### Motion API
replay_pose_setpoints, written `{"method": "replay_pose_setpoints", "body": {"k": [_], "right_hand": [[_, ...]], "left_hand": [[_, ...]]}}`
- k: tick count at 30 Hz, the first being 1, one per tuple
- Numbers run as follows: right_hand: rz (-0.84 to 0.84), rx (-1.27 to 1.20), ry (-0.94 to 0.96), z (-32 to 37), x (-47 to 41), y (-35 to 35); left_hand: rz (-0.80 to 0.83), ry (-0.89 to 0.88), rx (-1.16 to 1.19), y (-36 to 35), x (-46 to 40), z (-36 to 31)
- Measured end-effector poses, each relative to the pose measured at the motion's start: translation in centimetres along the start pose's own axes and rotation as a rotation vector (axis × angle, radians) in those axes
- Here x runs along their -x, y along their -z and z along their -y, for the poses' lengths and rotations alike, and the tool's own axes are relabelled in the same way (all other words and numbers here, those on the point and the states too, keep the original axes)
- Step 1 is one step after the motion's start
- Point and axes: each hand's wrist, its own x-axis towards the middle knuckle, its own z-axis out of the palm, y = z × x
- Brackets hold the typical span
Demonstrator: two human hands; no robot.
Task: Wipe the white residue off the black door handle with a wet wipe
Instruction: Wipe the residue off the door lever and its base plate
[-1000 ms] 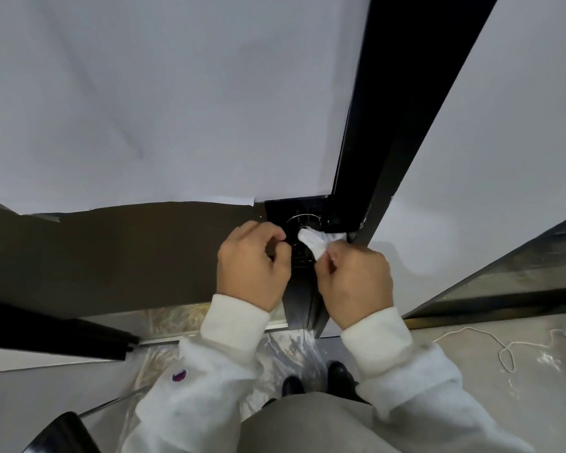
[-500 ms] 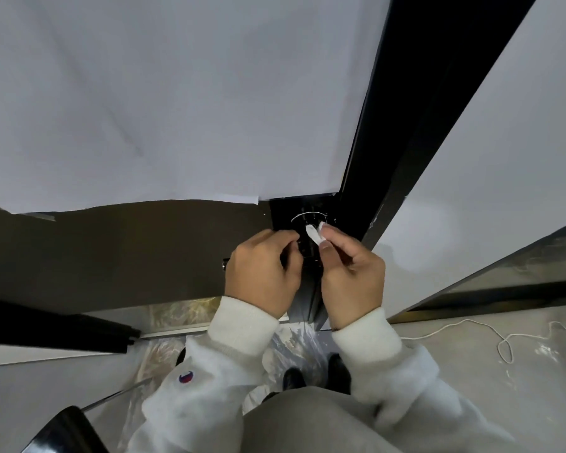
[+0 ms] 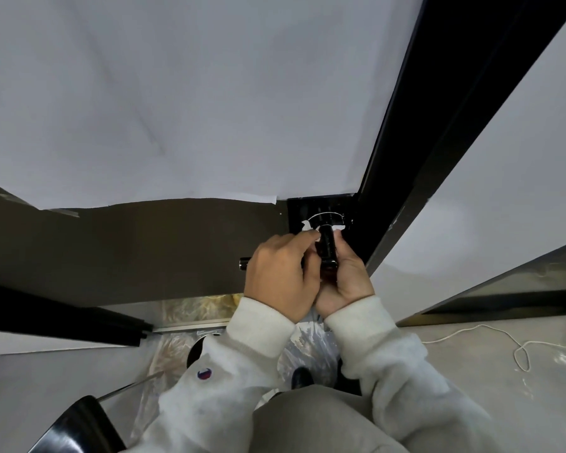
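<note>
Two hands meet at the black door handle (image 3: 327,246), low in my head view, at the edge of the dark door. Starting from the left: my left hand (image 3: 281,276) comes in from a cream sleeve (image 3: 252,335), fingers curled over the handle's lever, whose round tip (image 3: 244,263) pokes out past my knuckles. Fingertips press white bits of the wet wipe (image 3: 307,226) against the handle's neck, near the round base plate (image 3: 327,219). Another white scrap shows on the neck's right side. My right hand (image 3: 343,282) cups the neck from below, fingers curled round it. Whether it pinches the wipe I cannot tell. Farther right, a white cord (image 3: 517,346) loops on the grey floor. No containers show anywhere.
</note>
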Motion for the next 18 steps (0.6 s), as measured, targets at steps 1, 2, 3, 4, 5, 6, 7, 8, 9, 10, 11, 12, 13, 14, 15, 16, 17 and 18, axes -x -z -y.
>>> {"method": "replay_pose_setpoints", "body": {"k": [1,2,3,4,5,6,7,8,9,10,11,12,13,14,15,16,17,18], "right_hand": [[-0.008,0.018,0.015,0.3,0.0,0.0],[-0.023,0.047,0.043,0.5,-0.1,-0.1],[-0.039,0.081,0.091,0.9,-0.1,-0.2],[-0.057,0.111,0.162,1.0,-0.1,-0.5],[-0.093,0.141,0.258,1.1,-0.2,-0.6],[-0.143,0.183,0.358,1.1,-0.1,-0.8],[-0.189,0.222,0.453,0.9,0.1,-0.9],[-0.217,0.271,0.526,0.6,0.3,-1.1],[-0.229,0.322,0.582,0.2,0.4,-1.1],[-0.227,0.368,0.630,0.0,0.4,-1.1],[-0.227,0.407,0.666,-0.3,0.6,-0.8],[-0.231,0.442,0.699,-0.4,0.7,-0.6],[-0.239,0.484,0.753,-0.4,0.9,-0.3],[-0.264,0.557,0.840,-0.5,1.3,0.0],[-0.286,0.651,0.957,-0.6,1.7,0.2],[-0.286,0.750,1.092,-0.7,2.1,0.4],[-0.270,0.853,1.222,-0.8,2.2,0.6],[-0.250,0.960,1.329,-1.0,2.2,0.8]], "left_hand": [[-0.010,-0.001,0.019,0.0,0.1,0.0],[-0.023,0.001,0.041,0.1,0.1,0.0],[-0.036,0.008,0.067,0.2,0.2,-0.1],[-0.045,0.016,0.095,0.3,0.2,-0.2],[-0.051,0.023,0.120,0.5,0.3,-0.3],[-0.056,0.027,0.140,0.6,0.3,-0.3],[-0.056,0.025,0.154,0.7,0.3,-0.5],[-0.060,0.024,0.159,0.7,0.2,-0.5],[-0.064,0.026,0.162,0.8,0.3,-0.6],[-0.070,0.026,0.163,0.8,0.1,-0.8],[-0.068,0.028,0.165,0.8,0.2,-0.8],[-0.068,0.030,0.170,0.8,0.2,-0.9],[-0.070,0.030,0.180,0.9,0.1,-0.9],[-0.076,0.031,0.191,0.9,0.1,-0.8],[-0.085,0.033,0.200,0.9,0.2,-0.7],[-0.096,0.036,0.206,0.9,0.1,-0.6],[-0.105,0.041,0.212,1.0,0.2,-0.6],[-0.110,0.046,0.218,1.0,0.2,-0.6]]}}
